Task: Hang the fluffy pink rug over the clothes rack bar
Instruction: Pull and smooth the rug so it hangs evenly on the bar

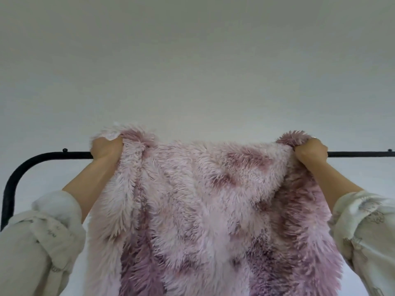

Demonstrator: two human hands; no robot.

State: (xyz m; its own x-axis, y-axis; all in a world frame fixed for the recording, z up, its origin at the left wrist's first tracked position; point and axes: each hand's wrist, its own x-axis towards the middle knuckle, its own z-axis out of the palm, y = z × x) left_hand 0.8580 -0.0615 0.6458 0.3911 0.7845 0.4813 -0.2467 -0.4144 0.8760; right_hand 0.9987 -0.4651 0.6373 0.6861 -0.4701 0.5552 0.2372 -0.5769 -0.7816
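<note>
Both fists are up at the black rack bar (53, 155); the left hand (105, 148) and right hand (311, 151) each clench a top corner of the fluffy pink rug (203, 199) (its pile facing the person); it hangs spread between them in front of the bar.

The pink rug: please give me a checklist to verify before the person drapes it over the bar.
1. Left hand grips a top corner of the rug: ok.
2. Right hand grips the other corner: ok.
3. Top edge raised to the level of the bar: ok.
4. Top edge taut: not ok, it sags in the middle.
5. Rug already across the bar: cannot tell.
</note>
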